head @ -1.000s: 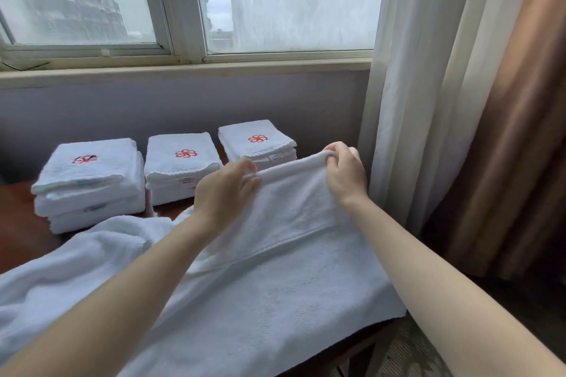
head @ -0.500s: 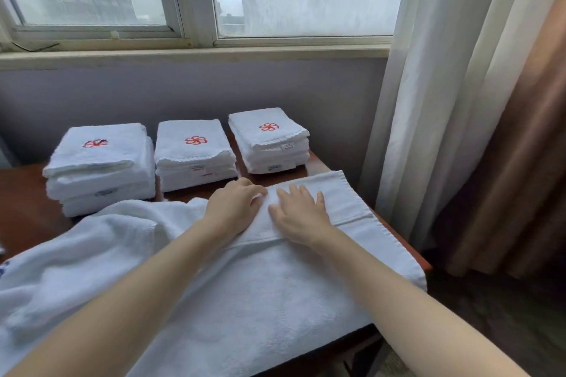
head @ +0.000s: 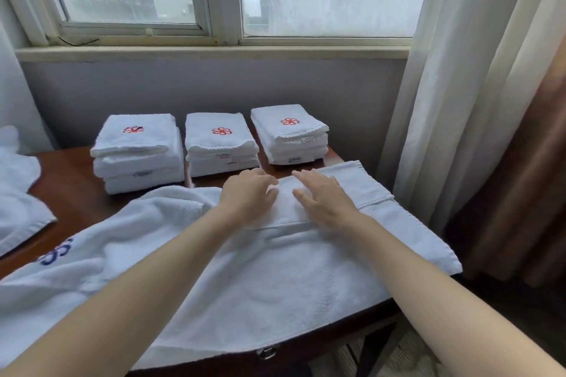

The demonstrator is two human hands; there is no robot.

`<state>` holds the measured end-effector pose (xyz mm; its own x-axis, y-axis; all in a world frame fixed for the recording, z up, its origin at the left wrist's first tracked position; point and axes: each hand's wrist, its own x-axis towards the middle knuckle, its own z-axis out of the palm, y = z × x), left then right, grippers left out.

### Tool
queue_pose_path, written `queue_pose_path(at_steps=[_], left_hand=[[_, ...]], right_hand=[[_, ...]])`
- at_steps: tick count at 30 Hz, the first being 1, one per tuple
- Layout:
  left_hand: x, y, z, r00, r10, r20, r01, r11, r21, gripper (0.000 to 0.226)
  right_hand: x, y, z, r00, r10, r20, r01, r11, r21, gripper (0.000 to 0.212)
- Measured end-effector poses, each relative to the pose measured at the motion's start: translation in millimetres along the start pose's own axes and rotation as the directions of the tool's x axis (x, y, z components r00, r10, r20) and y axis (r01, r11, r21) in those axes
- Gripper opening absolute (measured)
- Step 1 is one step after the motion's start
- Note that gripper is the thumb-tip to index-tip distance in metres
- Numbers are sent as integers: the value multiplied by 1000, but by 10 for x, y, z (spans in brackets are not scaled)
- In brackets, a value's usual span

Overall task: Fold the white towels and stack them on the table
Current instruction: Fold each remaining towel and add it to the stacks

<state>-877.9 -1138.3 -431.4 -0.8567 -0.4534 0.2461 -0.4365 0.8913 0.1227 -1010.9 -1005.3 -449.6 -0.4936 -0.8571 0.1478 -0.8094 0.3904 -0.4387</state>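
Note:
A large white towel (head: 275, 278) lies spread across the dark wooden table (head: 73, 190), its far edge flat by the stacks. My left hand (head: 248, 196) rests on that far edge with fingers loosely bent. My right hand (head: 324, 199) lies flat beside it, fingers straight, pressing the towel down. Three stacks of folded white towels with red flower logos stand at the back: the left stack (head: 137, 153), the middle stack (head: 220, 144) and the right stack (head: 291, 135).
Another white towel (head: 18, 199) lies bunched at the table's left edge. A blue logo (head: 56, 252) shows on the spread towel's left part. White and brown curtains (head: 477, 101) hang to the right; the wall and window sill stand behind the stacks.
Both hands had the towel's far edge lifted and pinched; they laid it down on the table and now rest on it, with the right hand's fingers flat.

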Motion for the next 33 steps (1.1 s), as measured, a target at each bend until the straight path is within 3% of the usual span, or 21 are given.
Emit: queue_pose_path(at_steps=[4,10,19,24,27,29,31,33], left_hand=[[-182,-303,-262,990,-93,-104,86,994,-71,26],[-779,-995,-614,957,-204,-207,174,973,-154,22],[-1669,-1596,-665,941,-324,-96,297,928,-225,18],[-1969,-1797,-676,902,-431,26,429,887,-173,28],[-2099,-1813,-702,885,-453,111,464,877,-124,38],[-2161,-1776,-757,883,-447,141,464,876,-128,52],[-2227,-1729,-827,896,-411,167,435,888,-149,61],[-2269,-1694,-872,911,-369,186,395,909,-131,49]], right_hand=[[26,-452,1,990,-123,-67,132,979,155,46],[94,-1192,183,946,-322,-38,324,932,165,39],[-52,-1940,640,804,-580,131,582,813,27,40],[-153,-2172,838,794,-519,317,544,839,11,50],[-165,-2268,897,825,-528,203,550,832,-70,16],[-154,-2343,902,853,-509,114,520,847,-107,31],[-114,-2408,845,886,-462,25,463,885,-43,33],[-56,-2464,757,911,-407,-62,411,909,68,38]])
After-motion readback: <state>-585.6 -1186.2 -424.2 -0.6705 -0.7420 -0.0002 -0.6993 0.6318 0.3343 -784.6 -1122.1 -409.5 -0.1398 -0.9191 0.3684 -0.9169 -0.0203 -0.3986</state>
